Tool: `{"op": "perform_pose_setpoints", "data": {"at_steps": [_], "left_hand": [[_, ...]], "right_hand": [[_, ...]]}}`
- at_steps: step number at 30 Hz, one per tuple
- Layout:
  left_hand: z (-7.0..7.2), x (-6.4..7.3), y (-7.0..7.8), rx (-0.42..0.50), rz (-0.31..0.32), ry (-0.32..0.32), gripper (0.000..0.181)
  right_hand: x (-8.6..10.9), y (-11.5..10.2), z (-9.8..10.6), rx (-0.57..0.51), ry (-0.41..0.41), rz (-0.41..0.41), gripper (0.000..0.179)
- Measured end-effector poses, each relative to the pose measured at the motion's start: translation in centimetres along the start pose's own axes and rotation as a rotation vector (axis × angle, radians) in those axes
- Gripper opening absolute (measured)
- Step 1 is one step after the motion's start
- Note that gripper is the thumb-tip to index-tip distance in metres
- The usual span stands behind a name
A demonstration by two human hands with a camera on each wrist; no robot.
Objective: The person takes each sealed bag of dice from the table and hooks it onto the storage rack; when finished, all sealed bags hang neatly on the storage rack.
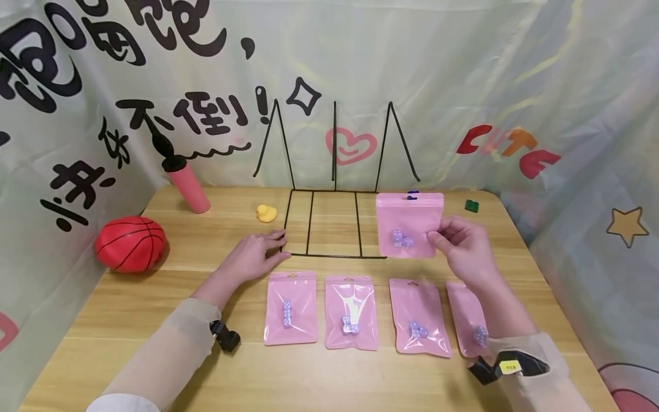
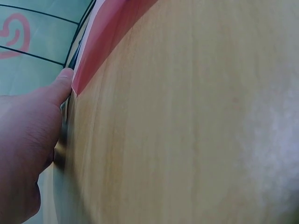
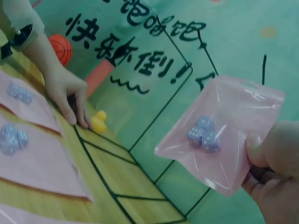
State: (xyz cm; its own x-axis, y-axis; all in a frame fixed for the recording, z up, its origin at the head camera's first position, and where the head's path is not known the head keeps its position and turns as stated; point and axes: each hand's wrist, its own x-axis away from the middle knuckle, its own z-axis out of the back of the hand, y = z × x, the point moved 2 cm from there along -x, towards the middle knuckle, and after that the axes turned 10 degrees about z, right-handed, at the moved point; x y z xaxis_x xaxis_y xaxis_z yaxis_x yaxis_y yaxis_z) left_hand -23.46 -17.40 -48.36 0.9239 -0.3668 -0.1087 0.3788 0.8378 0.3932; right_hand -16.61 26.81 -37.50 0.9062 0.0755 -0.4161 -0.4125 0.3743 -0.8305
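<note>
Seen from behind the person: right hand (image 1: pixel 465 246) has fingers pinching a pink dice bag (image 1: pixel 408 220) at its 4 o'clock edge, held up near the wire rack's (image 1: pixel 358 224) 3 o'clock end. Left hand (image 1: pixel 251 254) touches the rack's 8 o'clock corner, fingers and thumb apart. Four more bags (image 1: pixel 351 300) lie on the table (image 1: pixel 334 380) toward 6 o'clock.

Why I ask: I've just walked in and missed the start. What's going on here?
A person's right hand pinches the side edge of a pink pouch with dice inside, holding it up near the right end of a black wire rack. The left hand touches the rack's left end. Four more pouches, also with dice in them, lie in a row on the table, on the person's side of the rack.
</note>
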Motion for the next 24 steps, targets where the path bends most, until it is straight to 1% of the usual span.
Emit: {"op": "perform_pose_setpoints", "data": {"at_steps": [5, 9, 13, 16, 19, 24], "left_hand": [[0.0, 0.0, 0.1, -0.004, -0.004, 0.000, 0.054], [0.0, 0.0, 0.1, -0.008, -0.001, -0.005, 0.054], [0.0, 0.1, 0.1, -0.009, 0.013, -0.021, 0.055], [0.0, 0.1, 0.2, -0.006, 0.025, -0.024, 0.056], [0.0, 0.1, 0.2, -0.007, 0.021, -0.018, 0.056], [0.0, 0.0, 0.1, -0.011, 0.014, -0.018, 0.056]], "right_hand": [[-0.1, -1.5, -0.1, -0.040, 0.014, 0.061, 0.008], [-0.4, -2.4, -0.1, -0.071, 0.044, 0.111, 0.007], [-0.8, -2.7, -0.2, -0.197, 0.077, 0.115, 0.006], [-1.0, -2.7, -0.2, -0.282, 0.099, 0.092, 0.017], [-1.3, -2.6, -0.1, -0.287, 0.115, 0.081, 0.022], [-1.6, -2.2, -0.1, -0.203, 0.120, 0.062, 0.005]]}}
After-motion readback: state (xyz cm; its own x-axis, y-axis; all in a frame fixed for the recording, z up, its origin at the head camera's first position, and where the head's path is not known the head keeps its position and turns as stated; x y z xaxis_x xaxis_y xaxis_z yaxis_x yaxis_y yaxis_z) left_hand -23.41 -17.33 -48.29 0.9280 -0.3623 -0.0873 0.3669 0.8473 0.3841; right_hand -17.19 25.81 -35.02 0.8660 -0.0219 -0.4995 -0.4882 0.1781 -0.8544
